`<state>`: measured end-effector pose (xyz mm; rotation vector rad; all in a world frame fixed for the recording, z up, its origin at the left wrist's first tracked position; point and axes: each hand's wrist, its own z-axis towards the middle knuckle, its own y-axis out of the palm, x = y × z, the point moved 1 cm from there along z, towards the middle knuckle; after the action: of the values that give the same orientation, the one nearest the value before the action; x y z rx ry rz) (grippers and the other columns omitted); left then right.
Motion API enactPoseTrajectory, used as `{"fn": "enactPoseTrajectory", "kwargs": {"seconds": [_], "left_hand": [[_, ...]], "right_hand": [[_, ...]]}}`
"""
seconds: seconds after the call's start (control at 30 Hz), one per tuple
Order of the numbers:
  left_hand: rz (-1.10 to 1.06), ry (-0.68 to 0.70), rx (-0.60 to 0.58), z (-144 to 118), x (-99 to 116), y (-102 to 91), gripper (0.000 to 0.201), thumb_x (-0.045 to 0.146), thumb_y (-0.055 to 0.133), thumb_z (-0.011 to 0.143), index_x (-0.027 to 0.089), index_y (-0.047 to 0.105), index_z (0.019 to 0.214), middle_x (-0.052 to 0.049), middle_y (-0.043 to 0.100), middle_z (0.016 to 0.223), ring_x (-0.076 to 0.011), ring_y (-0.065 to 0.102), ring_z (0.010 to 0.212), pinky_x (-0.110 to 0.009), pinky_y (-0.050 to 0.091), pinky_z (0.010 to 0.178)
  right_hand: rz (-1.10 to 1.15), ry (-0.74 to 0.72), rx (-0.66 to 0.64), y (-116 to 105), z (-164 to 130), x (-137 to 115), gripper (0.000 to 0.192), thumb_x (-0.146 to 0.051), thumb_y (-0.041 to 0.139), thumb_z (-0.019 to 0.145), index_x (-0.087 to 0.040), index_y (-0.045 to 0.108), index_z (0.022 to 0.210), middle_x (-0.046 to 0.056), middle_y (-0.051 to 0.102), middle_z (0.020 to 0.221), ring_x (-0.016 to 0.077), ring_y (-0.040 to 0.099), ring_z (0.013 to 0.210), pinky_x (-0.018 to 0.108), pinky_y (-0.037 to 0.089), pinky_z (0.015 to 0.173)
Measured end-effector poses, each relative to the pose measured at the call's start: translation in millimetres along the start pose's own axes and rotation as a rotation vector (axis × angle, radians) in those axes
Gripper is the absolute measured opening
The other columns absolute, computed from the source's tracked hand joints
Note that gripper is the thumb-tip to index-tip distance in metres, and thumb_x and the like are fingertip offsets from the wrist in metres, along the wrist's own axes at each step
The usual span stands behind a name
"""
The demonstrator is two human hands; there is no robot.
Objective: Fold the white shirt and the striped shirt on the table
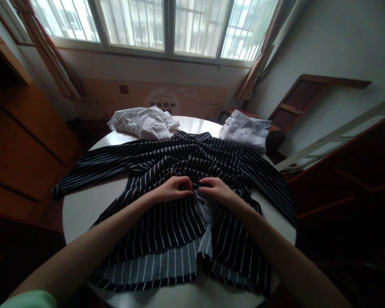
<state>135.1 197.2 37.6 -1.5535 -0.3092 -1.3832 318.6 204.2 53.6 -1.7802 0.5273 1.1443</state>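
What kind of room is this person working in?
Probably a room in a home or dormitory. A round white table stands below a barred window with curtains, and both hands pinch a striped shirt beside crumpled white garments.

a home room: curtained window (pixel 167 25), round table (pixel 80 209), wooden cupboards (pixel 22 141).

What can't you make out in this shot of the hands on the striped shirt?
Head view, the only one:
- Whether a button sits between the left hand and right hand: curled fingers cover the striped shirt front there.
- The shirt's near hem: it hangs past the table edge.
- What the white garments are: crumpled and far off.
- The print on the wall panel: partly hidden by the white garments, too small.
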Motion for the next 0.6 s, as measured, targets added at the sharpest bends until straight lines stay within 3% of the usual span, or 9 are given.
{"fn": "enactPoseTrajectory", "kwargs": {"seconds": [0.3,0.6], "left_hand": [[-0.021,0.015,-0.121,-1.5,1.6,-8.3,0.018,0.024,0.058,0.072,0.014,0.058,0.087,0.0,0.056,0.077,-0.0085,0.046,0.066,-0.021,0.038,0.06],[0.023,0.051,-0.159,-2.2,2.0,-8.1,0.018,0.019,0.06,0.069,0.014,0.056,0.086,0.001,0.056,0.076,-0.008,0.046,0.066,-0.021,0.04,0.061]], "right_hand": [[0.001,0.008,0.055,2.4,-1.2,-2.6,0.014,-0.025,0.059,0.061,-0.013,0.057,0.069,-0.002,0.053,0.065,0.0107,0.047,0.061,0.023,0.036,0.057],[0.047,0.032,-0.021,1.2,-0.6,-1.9,0.017,-0.029,0.052,0.066,-0.015,0.053,0.057,-0.005,0.043,0.052,0.0081,0.037,0.05,0.023,0.029,0.051]]}}
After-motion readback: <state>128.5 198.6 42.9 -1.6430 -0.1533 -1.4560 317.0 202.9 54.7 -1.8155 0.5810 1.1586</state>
